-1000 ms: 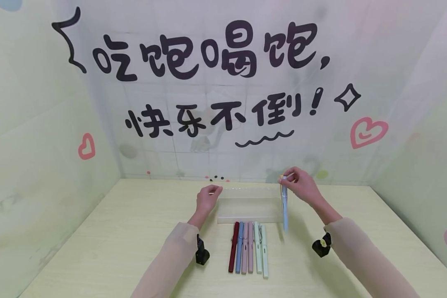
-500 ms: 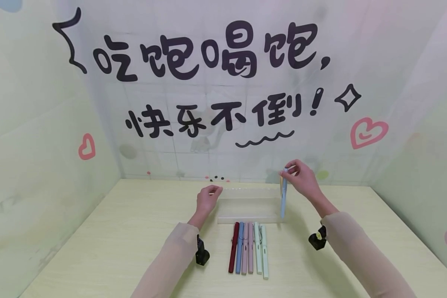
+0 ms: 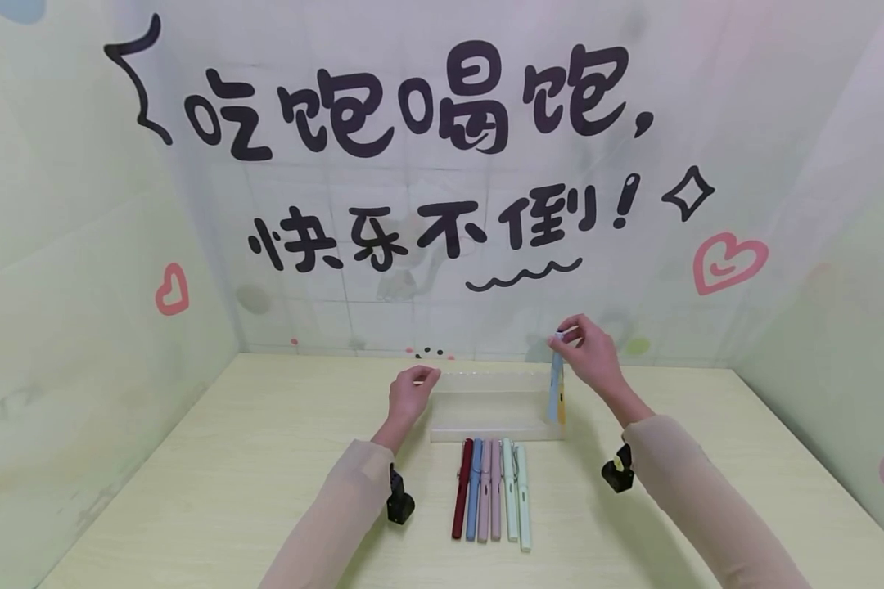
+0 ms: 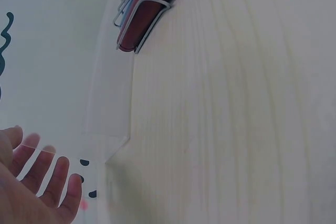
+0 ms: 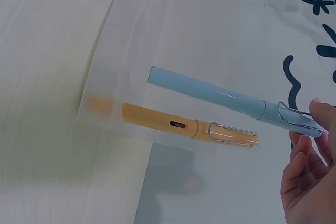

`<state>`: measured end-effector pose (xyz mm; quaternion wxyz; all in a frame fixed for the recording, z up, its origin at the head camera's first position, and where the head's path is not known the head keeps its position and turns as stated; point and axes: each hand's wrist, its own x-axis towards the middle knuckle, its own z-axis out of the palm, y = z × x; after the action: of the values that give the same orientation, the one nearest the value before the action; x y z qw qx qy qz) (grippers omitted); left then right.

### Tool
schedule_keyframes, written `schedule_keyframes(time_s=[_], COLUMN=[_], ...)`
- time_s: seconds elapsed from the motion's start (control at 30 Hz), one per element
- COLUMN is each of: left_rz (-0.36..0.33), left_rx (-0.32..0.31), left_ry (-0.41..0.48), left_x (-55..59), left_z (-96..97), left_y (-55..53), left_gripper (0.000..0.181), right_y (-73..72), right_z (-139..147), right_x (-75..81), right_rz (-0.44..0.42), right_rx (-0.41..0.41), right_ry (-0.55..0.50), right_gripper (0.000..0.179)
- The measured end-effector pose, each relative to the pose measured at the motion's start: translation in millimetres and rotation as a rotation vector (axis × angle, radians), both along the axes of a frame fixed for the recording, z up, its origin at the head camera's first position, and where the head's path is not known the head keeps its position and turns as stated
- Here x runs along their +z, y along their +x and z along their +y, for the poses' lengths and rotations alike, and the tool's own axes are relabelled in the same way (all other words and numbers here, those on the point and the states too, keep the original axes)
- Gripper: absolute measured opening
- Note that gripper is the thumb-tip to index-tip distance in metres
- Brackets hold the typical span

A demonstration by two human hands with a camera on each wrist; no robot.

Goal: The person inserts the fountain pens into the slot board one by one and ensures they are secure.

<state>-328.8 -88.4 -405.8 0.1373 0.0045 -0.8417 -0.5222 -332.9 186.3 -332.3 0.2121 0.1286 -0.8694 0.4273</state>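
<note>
A clear plastic box stands at the back of the table. At its left end, my left hand pinches the wall, the fingers showing through the plastic in the left wrist view. My right hand pinches a light blue pen by its clip end, with the other end pointing down over the box's right end. Beside that pen is a yellow pen with a metal clip, in the box's right end and touched by neither hand.
In front of the box lie a dark red pen, a blue pen, two pink pens and two pale green pens, side by side. A printed backdrop rises behind the table.
My right hand has raised the light blue pen and brought it left, from outside the box's right end to over it. My left hand has stayed in place.
</note>
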Motion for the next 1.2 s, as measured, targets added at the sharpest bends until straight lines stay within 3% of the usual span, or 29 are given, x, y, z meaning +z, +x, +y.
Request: schedule_keyframes(time_s=[0.53,1.2], left_rz=[0.0,-0.01], left_rx=[0.006,0.008], left_ry=[-0.004,-0.005], left_x=[-0.2,-0.3], left_z=[0.4,0.5], left_y=[-1.3,-0.3], left_gripper=[0.026,0.026], right_y=[0.8,0.0], right_z=[-8,-9], right_x=[-11.9,-24.0], right_rz=[0.017,-0.031], right_rx=[-0.016,0.002], right_ry=[0.02,0.088], right_gripper=[0.022,0.023])
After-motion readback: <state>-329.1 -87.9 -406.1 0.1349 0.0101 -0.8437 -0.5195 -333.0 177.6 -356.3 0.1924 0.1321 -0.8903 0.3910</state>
